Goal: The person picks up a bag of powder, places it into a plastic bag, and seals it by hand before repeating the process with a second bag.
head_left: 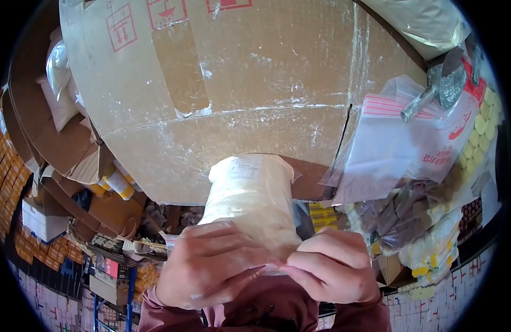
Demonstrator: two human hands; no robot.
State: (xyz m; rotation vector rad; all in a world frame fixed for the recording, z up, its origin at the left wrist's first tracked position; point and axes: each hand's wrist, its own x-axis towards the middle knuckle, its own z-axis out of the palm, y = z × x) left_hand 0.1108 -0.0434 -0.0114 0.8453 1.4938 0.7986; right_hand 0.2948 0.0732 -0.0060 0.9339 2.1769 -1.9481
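A clear bag filled with pale cream powder [250, 193] lies at the front edge of the cardboard, its far end on the cardboard and its near end toward my body. My left hand [214, 265] is closed on the bag's near end from the left. From the right, my right hand [333, 265] pinches the same end, its fingertips close to those of my left hand. A reddish strip shows between the fingertips. A printed label is faintly visible on the bag's far part.
Flattened cardboard [266, 72] with white powder marks spans the middle. At right lie a stack of zip bags [383, 149] and a metal scoop [446, 86]. White filled bags [59, 99] sit in a box at left. Bagged goods [427, 221] are at lower right.
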